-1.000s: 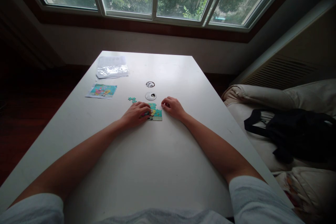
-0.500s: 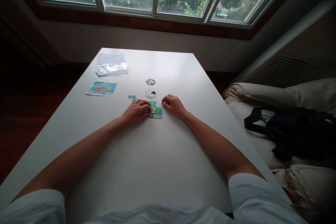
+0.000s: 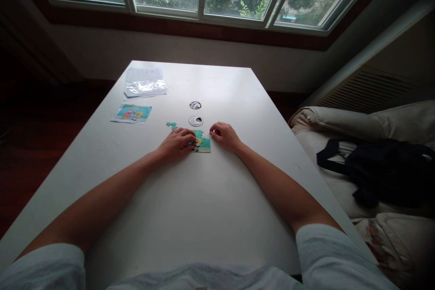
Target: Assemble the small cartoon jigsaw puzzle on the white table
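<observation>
Head view:
1. The partly joined puzzle (image 3: 204, 147) lies flat mid-table; I judge it light, stiff, liable to split at seams, best steadied by outer edges.
2. Nine o'clock from it, my left hand (image 3: 175, 145) arches over it, grip hidden.
3. Three o'clock, my right hand (image 3: 226, 137) curls narrow; I can't tell if it's holding anything.
4. Against the earlier frame, only my view has tilted slightly.
</observation>
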Motion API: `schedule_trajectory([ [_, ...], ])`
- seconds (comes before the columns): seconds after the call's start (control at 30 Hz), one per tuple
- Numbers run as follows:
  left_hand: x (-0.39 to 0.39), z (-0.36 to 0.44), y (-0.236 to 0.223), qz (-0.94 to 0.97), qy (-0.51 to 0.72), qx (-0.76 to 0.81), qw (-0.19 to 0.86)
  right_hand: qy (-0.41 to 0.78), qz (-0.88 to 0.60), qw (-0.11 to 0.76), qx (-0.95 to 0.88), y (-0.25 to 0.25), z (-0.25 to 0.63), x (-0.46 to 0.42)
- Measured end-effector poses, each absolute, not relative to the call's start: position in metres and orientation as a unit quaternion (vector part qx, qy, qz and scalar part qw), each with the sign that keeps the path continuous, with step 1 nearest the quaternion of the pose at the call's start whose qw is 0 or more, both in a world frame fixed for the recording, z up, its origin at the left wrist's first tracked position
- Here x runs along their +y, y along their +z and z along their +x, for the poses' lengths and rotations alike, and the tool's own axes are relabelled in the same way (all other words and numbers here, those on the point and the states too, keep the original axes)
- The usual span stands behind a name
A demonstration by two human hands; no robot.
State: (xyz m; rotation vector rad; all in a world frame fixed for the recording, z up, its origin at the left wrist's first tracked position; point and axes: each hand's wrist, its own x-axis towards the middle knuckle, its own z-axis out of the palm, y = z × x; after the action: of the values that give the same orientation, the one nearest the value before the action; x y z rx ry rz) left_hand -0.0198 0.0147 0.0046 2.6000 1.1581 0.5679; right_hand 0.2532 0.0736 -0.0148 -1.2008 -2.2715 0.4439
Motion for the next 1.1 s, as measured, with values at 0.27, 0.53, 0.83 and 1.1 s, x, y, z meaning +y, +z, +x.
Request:
schedule_trajectory([
  [0.27, 0.0143, -0.0196, 0.0044, 0.891, 0.192, 0.394, 0.116, 0.166, -0.44, 0.268, -0.841, -0.0151, 0.2535, 0.0731],
  [0.53, 0.015, -0.0202, 0.0038, 0.892, 0.192, 0.393, 0.116, 0.165, -0.44, 0.268, -0.841, -0.0151, 0.2534, 0.0734],
  [0.83, 0.0145, -0.0199, 0.0041, 0.891, 0.194, 0.393, 0.115, 0.165, -0.438, 0.271, -0.841, -0.0137, 0.2534, 0.0721],
  [1.1, 0.0149, -0.0198, 0.0033, 0.89, 0.195, 0.395, 0.116, 0.165, -0.44, 0.266, -0.841, -0.0138, 0.2524, 0.0722],
])
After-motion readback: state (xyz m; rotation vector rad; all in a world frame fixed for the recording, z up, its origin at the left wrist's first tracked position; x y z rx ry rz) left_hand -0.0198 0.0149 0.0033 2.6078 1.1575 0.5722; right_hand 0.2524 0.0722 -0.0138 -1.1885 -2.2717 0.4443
